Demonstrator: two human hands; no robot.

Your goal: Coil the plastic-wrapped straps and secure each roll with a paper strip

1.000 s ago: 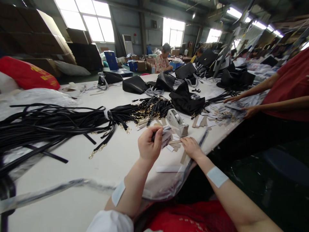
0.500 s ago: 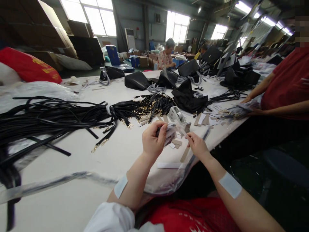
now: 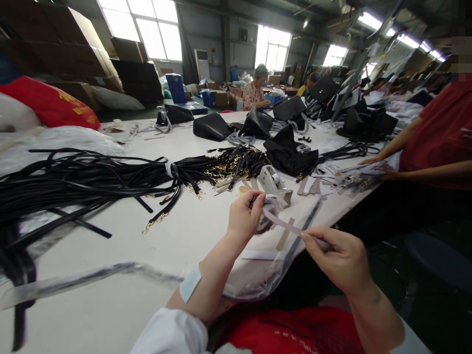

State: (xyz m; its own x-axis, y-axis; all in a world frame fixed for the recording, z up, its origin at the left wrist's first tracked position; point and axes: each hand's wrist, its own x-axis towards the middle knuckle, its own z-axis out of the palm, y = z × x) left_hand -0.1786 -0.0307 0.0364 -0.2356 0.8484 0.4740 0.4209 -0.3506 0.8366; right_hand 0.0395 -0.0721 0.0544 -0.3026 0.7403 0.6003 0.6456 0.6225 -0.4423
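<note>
My left hand is closed around a small bundle with pale wrapping, and a bit of something dark shows at the fingers. A narrow white strip runs from this bundle to my right hand. Thumb and fingers of the right hand pinch the strip's free end, and it is stretched between the hands. What lies inside the bundle is hidden. Just beyond my left hand stands a white tape dispenser. Under the strip lies a beige card strip on the table.
Black straps with gold clasps spread over the left of the white table. Black bags stand behind. A clear plastic sleeve lies in front. A co-worker in red handles plastic-covered pieces at right.
My right hand has moved right and nearer to me, drawing the white strip out longer. My left hand has shifted slightly right with the bundle.
</note>
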